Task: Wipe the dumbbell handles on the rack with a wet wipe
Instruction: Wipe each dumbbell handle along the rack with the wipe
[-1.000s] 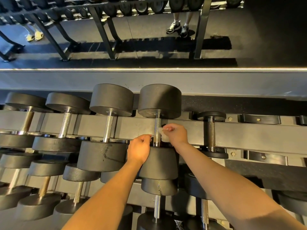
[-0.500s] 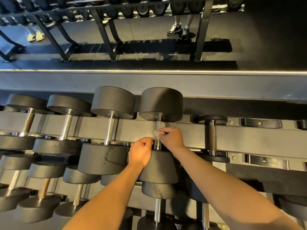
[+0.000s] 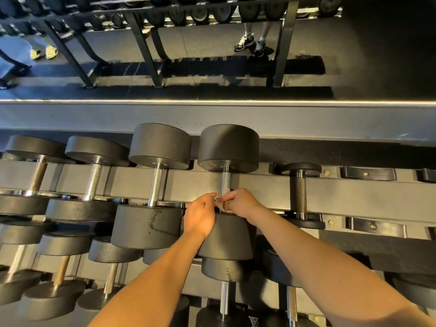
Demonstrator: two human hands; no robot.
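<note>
Head view, handle (image 3: 226, 182) running lengthwise away, right hand (image 3: 240, 204) gripping wipe (image 3: 221, 206) round it, left hand (image 3: 200, 215) unclear.

Head view: worn on the person's head, facing forward and steeply down along both forearms
Nearness: close above the dumbbell rack (image 3: 132, 182), which fills the lower frame
Far edge: floor (image 3: 207, 38) and a second rack (image 3: 142, 43) at top

Both forearms stretched forward, left hand (image 3: 200, 218) curled; right hand (image 3: 241, 203) curled, fingertips meeting
</note>
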